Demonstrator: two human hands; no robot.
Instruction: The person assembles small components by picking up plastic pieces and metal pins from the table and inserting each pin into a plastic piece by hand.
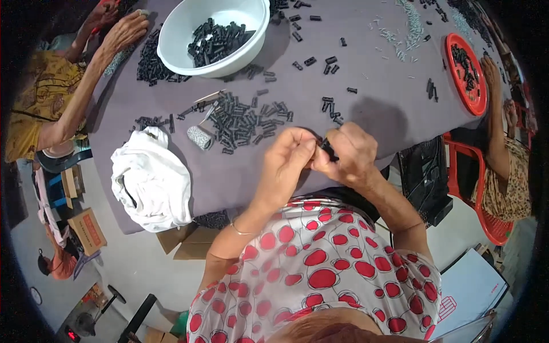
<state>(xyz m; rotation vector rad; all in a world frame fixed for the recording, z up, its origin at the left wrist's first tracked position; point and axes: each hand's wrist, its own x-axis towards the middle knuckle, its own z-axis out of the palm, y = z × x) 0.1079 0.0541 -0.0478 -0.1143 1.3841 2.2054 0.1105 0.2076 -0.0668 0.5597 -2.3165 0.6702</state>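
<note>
Close to the table edge, in front of my body, both hands meet around a small black plastic tube-like part (327,148). My right hand (355,151) is closed, gripping this part between thumb and fingers. My left hand (286,160) is pinched shut right beside its end; whatever sits between those fingertips is too small and hidden to name. A loose pile of similar black parts (234,121) lies beyond my left hand. Several more black parts (329,106) are scattered just past my right hand.
A white bowl (260,46) of black parts stands at the back left. Nearer are a speckled grey cylinder (199,138) and a bundled white cloth (151,180). Small grey pins (413,26) lie far right, near a red tray (481,103). Other people's arms (77,103) reach in from both sides.
</note>
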